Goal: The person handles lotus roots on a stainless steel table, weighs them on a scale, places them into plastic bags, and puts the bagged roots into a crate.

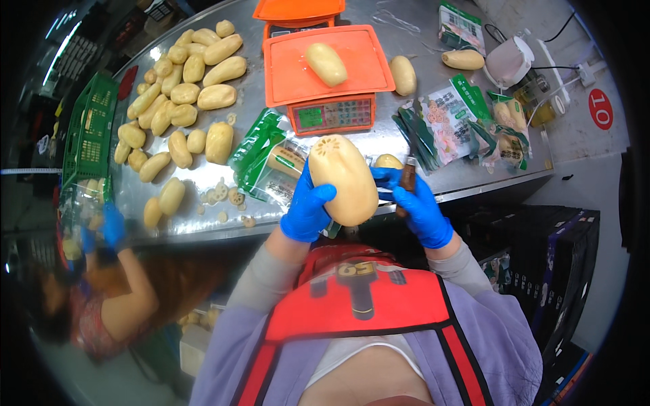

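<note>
My left hand (pixel 309 208), in a blue glove, holds a peeled lotus root section (pixel 346 185) upright, its cut end with holes facing up. In my right hand (pixel 419 203), also gloved, is a knife by its brown wooden handle (pixel 407 181); the blade points away from me. The right fingertips are close to the root's side; whether they touch it is unclear. Beyond my hands stands an orange digital scale (pixel 330 112) with another lotus root (pixel 326 64) on its tray. A plastic packet with lotus root (pixel 284 162) lies left of the held root.
Many lotus roots (pixel 184 93) lie on the left of the metal table (pixel 264 215), with cut slices (pixel 220 191) nearer me. Printed bags (pixel 447 119), filled packets (pixel 510 137) and a white appliance (pixel 509 62) are at right. A co-worker (pixel 109 304) in blue gloves works beside a green crate (pixel 90 127) at left.
</note>
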Demonstrator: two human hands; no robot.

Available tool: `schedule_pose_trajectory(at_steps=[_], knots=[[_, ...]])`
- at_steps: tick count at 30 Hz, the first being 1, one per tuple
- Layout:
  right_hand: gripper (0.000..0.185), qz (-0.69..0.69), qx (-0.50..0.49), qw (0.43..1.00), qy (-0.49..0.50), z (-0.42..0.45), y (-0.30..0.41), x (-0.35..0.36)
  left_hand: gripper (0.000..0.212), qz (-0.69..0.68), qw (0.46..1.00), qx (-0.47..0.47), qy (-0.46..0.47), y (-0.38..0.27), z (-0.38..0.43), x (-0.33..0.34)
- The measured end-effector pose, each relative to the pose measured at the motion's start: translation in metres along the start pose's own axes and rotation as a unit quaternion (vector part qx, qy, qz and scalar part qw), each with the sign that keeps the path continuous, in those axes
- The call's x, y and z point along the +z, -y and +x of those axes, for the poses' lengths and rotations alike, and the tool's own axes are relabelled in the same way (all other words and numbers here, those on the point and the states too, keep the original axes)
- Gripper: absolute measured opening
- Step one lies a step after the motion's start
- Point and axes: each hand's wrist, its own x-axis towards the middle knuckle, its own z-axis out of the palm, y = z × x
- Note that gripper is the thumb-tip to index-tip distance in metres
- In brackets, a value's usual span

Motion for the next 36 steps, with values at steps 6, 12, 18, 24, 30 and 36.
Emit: schedule_pose_trajectory(at_steps=[6,12,18,24,30,36], knots=[[0.035,-0.019,-0.075,0.995,-0.069,0.004,-0.023,0.033,0.077,0.192,0.979,0.046,-0.05,-0.001,0.007,-0.001],[0.031,-0.141,-0.126,0.981,-0.053,0.012,-0.02,0.034,0.076,0.275,0.96,0.025,-0.05,-0.024,0.0,0.004],[0.028,-0.18,-0.104,0.976,-0.061,0.009,0.006,0.003,0.077,0.347,0.936,0.04,-0.033,-0.04,-0.001,-0.006],[0.035,-0.41,-0.269,0.871,-0.031,0.014,0.021,-0.001,0.076,0.376,0.926,0.039,-0.022,-0.042,0.0,-0.008],[0.041,-0.602,-0.349,0.718,0.009,0.021,0.044,0.01,0.073,0.376,0.926,0.038,-0.019,-0.039,0.001,-0.008],[0.043,-0.625,-0.334,0.706,0.002,0.02,0.04,0.011,0.07,0.385,0.922,0.029,-0.021,-0.04,0.004,-0.002]])
